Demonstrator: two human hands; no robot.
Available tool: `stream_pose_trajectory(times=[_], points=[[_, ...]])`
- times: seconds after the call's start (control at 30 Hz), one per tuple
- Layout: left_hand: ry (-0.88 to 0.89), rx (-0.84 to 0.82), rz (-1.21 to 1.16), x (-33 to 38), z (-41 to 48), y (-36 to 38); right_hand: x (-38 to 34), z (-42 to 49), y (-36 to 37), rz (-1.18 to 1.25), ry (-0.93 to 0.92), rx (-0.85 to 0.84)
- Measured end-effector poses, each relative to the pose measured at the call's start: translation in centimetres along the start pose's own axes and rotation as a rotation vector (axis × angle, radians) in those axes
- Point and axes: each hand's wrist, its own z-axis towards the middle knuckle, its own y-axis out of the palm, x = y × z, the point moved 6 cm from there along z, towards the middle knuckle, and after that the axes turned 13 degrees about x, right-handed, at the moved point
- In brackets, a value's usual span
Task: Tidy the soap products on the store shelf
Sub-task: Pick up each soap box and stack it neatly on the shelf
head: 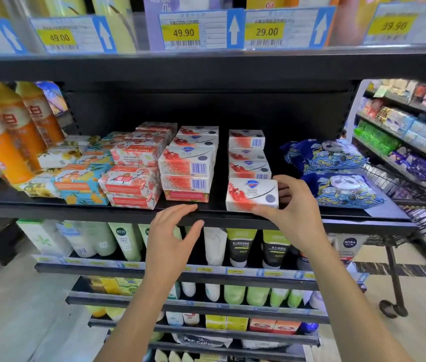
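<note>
A white and red soap box (252, 194) stands at the front edge of the black shelf (76, 211). My right hand (294, 202) grips its right end, thumb under the front and fingers behind. Behind it stand more boxes of the same soap (248, 158) in a row. To the left is a stack of like boxes (187, 165), then red floral soap boxes (131, 178) and blue ones (84, 181), lying unevenly. My left hand (172, 231) hovers in front of the shelf edge, fingers spread and relaxed, holding nothing.
Blue panda-print packs (342, 186) lie at the shelf's right. Orange bottles (0, 142) stand at the left. Price tags (183, 32) hang on the shelf above. Tubes and bottles (238, 246) fill the lower shelves. A wire trolley (399, 194) stands to the right.
</note>
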Motion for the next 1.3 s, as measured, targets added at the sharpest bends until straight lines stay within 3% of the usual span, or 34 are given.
stream_pose_trajectory(times=[0.1,0.3,0.47,0.6,0.7,1.03,1.3], points=[[-0.148,-0.044,-0.206,2.4,-0.7,-0.5,-0.8,-1.8,-1.3,0.089,-0.043,0.028],[-0.580,-0.307,-0.488,3.7,-2.5,2.3,-1.7,-4.6,-2.2,0.273,-0.094,0.030],[-0.658,-0.312,-0.567,4.4,-3.4,3.0,-1.3,-6.0,-1.3,0.303,-0.041,-0.077],[-0.668,-0.310,-0.594,4.1,-3.3,2.4,-0.9,-6.9,-1.0,0.471,0.267,-0.169],[-0.675,-0.298,-0.603,3.6,-2.9,2.0,-0.9,-6.9,-0.9,0.448,0.411,-0.179],[-0.646,-0.306,-0.618,3.0,-1.6,0.2,-2.4,-7.1,0.9,0.526,0.472,-0.172],[-0.751,-0.377,-0.695,2.6,-1.5,-0.9,-3.6,-7.4,0.8,0.528,0.364,-0.112]])
